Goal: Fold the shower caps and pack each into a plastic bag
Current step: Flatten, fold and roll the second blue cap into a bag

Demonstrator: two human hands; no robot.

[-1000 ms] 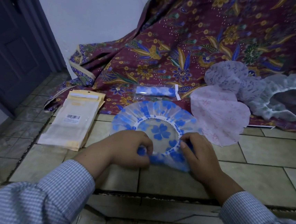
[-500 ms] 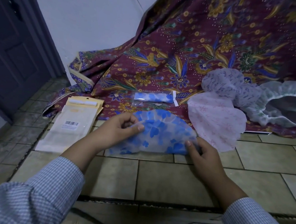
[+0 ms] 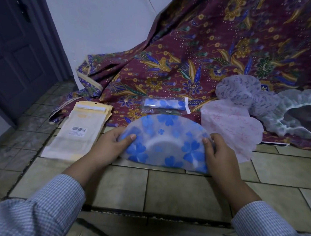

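- Translucent plastic shower cap with blue flower print (image 3: pixel 164 143) lies folded into a half-disc on the tiled floor (image 3: pixel 172 193), directly ahead of the person; straight edge nearest the body, curved edge away, reaching the maroon floral batik cloth (image 3: pixel 204 52)
- Long axis of the half-disc runs left to right, square to the forearms; one end sits in each hand, so neither hand is nearer
- Left hand (image 3: pixel 111 145) grips the left end, thumb on top, fingers curled beneath; right hand (image 3: pixel 218 152) grips the right end likewise, thumb pressed on the plastic
- Judgement: next fold probably brings one end across to the other along that axis; thin film may spring open once either thumb lifts
- Stack of flat clear plastic bags with barcode label (image 3: pixel 79 131) lies just left of the left hand, nearer that side; one bagged blue cap (image 3: pixel 164 104) rests beyond on the cloth; pink cap (image 3: pixel 231 129) and white frilled caps (image 3: pixel 288 109) lie to the right, unfolded
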